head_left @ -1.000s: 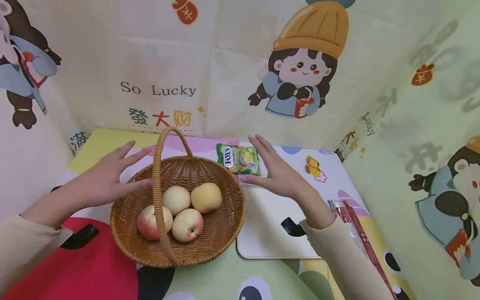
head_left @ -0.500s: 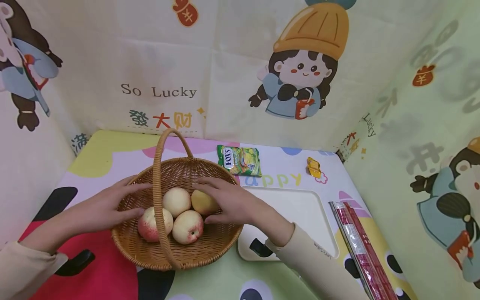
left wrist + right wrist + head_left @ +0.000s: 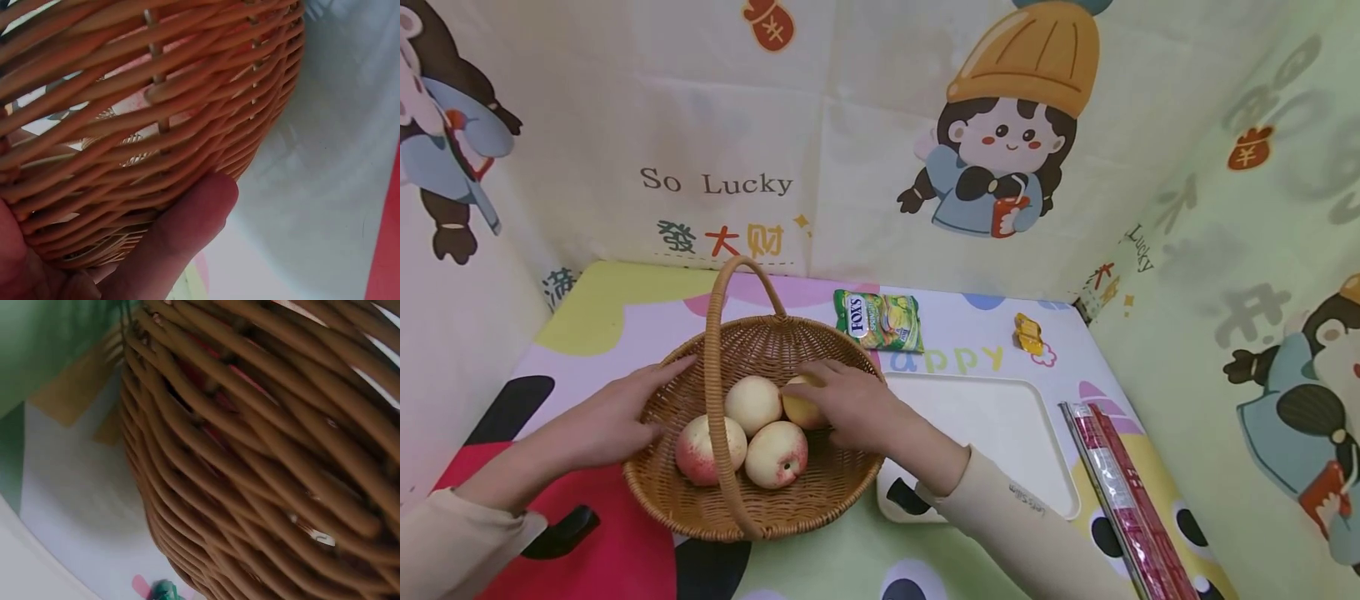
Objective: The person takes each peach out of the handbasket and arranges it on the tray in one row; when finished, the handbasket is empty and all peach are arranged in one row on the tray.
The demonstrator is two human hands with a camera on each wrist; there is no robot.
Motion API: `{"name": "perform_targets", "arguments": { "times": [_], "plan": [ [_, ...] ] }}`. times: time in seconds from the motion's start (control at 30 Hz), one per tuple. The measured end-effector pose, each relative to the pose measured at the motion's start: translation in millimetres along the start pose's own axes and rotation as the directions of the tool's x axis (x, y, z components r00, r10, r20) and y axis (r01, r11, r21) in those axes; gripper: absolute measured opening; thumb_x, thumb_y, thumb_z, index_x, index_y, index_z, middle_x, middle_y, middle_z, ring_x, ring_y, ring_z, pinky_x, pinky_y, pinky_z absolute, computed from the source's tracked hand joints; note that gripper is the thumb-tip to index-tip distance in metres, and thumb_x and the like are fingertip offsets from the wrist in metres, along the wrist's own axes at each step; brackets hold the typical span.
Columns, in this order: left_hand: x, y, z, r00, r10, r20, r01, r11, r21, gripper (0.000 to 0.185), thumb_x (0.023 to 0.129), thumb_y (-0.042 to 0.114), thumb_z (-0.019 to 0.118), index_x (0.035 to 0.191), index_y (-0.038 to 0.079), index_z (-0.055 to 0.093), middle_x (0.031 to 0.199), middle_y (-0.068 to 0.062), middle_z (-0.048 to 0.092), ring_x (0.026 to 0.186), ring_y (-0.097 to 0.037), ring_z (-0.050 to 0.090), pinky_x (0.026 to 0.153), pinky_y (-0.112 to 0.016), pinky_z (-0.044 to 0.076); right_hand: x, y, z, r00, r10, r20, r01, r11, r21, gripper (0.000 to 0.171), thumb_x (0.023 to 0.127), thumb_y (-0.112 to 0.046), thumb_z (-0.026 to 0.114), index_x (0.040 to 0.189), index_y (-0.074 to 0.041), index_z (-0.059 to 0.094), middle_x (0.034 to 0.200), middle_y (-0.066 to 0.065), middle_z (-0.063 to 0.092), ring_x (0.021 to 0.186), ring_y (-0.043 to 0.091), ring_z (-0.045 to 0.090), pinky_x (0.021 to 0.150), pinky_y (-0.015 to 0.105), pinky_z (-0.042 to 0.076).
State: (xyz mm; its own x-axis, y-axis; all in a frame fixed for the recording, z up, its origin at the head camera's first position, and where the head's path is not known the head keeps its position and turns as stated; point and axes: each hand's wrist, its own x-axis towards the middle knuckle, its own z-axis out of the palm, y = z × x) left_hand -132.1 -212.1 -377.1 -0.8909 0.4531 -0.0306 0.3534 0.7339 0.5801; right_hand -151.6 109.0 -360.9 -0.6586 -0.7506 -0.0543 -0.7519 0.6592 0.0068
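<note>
A wicker basket point(image 3: 760, 521) with a tall handle stands on the patterned cloth and holds several peaches. My right hand point(image 3: 846, 404) reaches over the right rim, its fingers curled over the back-right peach point(image 3: 797, 410). My left hand point(image 3: 613, 412) rests against the basket's left side, fingers stretched along the rim. In the left wrist view one of my fingers point(image 3: 187, 231) presses on the basket's point(image 3: 156, 125) outer weave. The right wrist view is filled by the basket's wall point(image 3: 262, 456); neither the hand nor the peach shows there.
A white tray point(image 3: 1000, 433) lies just right of the basket. Behind it are a green Fox's candy bag point(image 3: 880, 321) and a small yellow wrapped sweet point(image 3: 1027, 333). Red packets point(image 3: 1120, 492) lie along the right edge. Printed cloth walls close in the back and both sides.
My right hand moved from beside the candy bag into the basket and closed over the back-right peach. My left hand came in from above and settled on the basket's left rim.
</note>
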Motion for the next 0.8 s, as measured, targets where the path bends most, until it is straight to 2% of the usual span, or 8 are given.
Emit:
{"name": "perform_targets", "arguments": {
  "times": [0.13, 0.2, 0.27, 0.37, 0.5, 0.67, 0.7, 0.8],
  "plan": [
    [-2.5, 0.9, 2.3, 1.000, -0.009, -0.008, 0.009, 1.000, 0.002, 0.090, 0.075, -0.008, 0.069, 0.156, -0.002, 0.031, 0.144, -0.038, 0.039, 0.128, -0.055, 0.043, 0.094, -0.066, 0.044, 2, -4, 3, 0.998, 0.004, -0.055, -0.008, 0.997, -0.072, 0.059, 0.086, -0.005, 0.074, 0.139, -0.028, 0.061, 0.144, 0.005, 0.053, 0.130, 0.025, 0.051, 0.096, 0.038, 0.051],
    [-3.8, 0.8, 4.0, 1.000, -0.010, -0.013, 0.010, 1.000, 0.001, 0.090, 0.074, -0.009, 0.068, 0.156, -0.003, 0.031, 0.144, -0.037, 0.040, 0.127, -0.054, 0.044, 0.093, -0.065, 0.045, 2, -3, 3, 0.997, 0.017, -0.078, -0.022, 0.998, -0.065, 0.052, 0.089, -0.013, 0.073, 0.138, -0.028, 0.062, 0.142, 0.005, 0.054, 0.127, 0.024, 0.054, 0.091, 0.037, 0.053],
    [-4.6, 1.3, 5.2, 1.000, -0.009, -0.018, 0.009, 1.000, 0.002, 0.090, 0.073, -0.009, 0.068, 0.155, -0.003, 0.032, 0.144, -0.037, 0.040, 0.126, -0.053, 0.045, 0.093, -0.064, 0.045, 1, 0, 2, 0.995, 0.031, -0.099, -0.033, 0.999, -0.019, 0.054, 0.089, -0.022, 0.077, 0.140, -0.025, 0.060, 0.140, 0.006, 0.055, 0.125, 0.025, 0.056, 0.090, 0.038, 0.054],
    [-5.0, 3.2, 5.8, 1.000, -0.011, -0.021, 0.011, 1.000, 0.012, 0.089, 0.073, -0.008, 0.067, 0.155, -0.003, 0.033, 0.143, -0.036, 0.041, 0.126, -0.052, 0.046, 0.093, -0.063, 0.045, -4, 8, -1, 0.986, 0.053, -0.157, -0.037, 0.994, 0.103, 0.060, 0.086, -0.036, 0.079, 0.141, -0.022, 0.060, 0.137, 0.005, 0.058, 0.120, 0.023, 0.059, 0.092, 0.038, 0.052],
    [-5.9, 5.2, 5.1, 1.000, -0.008, -0.026, 0.009, 0.999, 0.032, 0.089, 0.072, -0.008, 0.068, 0.154, -0.004, 0.033, 0.141, -0.037, 0.043, 0.124, -0.052, 0.048, 0.092, -0.062, 0.046, -10, 19, -6, 0.970, 0.070, -0.232, -0.008, 0.966, 0.257, 0.061, 0.086, -0.040, 0.078, 0.140, -0.020, 0.061, 0.134, 0.002, 0.059, 0.117, 0.019, 0.060, 0.093, 0.037, 0.051],
    [-6.6, 6.9, 3.8, 1.000, -0.013, -0.026, 0.014, 0.999, 0.038, 0.090, 0.072, -0.009, 0.067, 0.155, -0.004, 0.033, 0.141, -0.038, 0.043, 0.122, -0.052, 0.050, 0.089, -0.060, 0.048, -19, 26, -11, 0.942, 0.132, -0.308, 0.008, 0.910, 0.415, 0.064, 0.084, -0.043, 0.080, 0.140, -0.021, 0.061, 0.136, 0.000, 0.059, 0.120, 0.016, 0.058, 0.095, 0.038, 0.049],
    [-6.5, 7.1, 3.5, 1.000, -0.014, -0.026, 0.015, 0.999, 0.037, 0.090, 0.072, -0.009, 0.067, 0.155, -0.004, 0.032, 0.141, -0.037, 0.043, 0.122, -0.051, 0.050, 0.089, -0.060, 0.049, -22, 28, -13, 0.933, 0.152, -0.326, 0.016, 0.888, 0.460, 0.065, 0.083, -0.043, 0.081, 0.140, -0.021, 0.061, 0.136, -0.001, 0.060, 0.120, 0.016, 0.058, 0.095, 0.038, 0.049],
    [-6.1, 8.1, 2.8, 1.000, -0.017, -0.023, 0.017, 0.999, 0.035, 0.089, 0.073, -0.008, 0.066, 0.155, -0.003, 0.032, 0.141, -0.036, 0.043, 0.121, -0.050, 0.051, 0.088, -0.059, 0.049, -30, 36, -19, 0.905, 0.211, -0.369, 0.068, 0.786, 0.615, 0.066, 0.081, -0.036, 0.085, 0.139, -0.018, 0.061, 0.134, -0.002, 0.061, 0.119, 0.016, 0.058, 0.096, 0.037, 0.051]
  ]
}}
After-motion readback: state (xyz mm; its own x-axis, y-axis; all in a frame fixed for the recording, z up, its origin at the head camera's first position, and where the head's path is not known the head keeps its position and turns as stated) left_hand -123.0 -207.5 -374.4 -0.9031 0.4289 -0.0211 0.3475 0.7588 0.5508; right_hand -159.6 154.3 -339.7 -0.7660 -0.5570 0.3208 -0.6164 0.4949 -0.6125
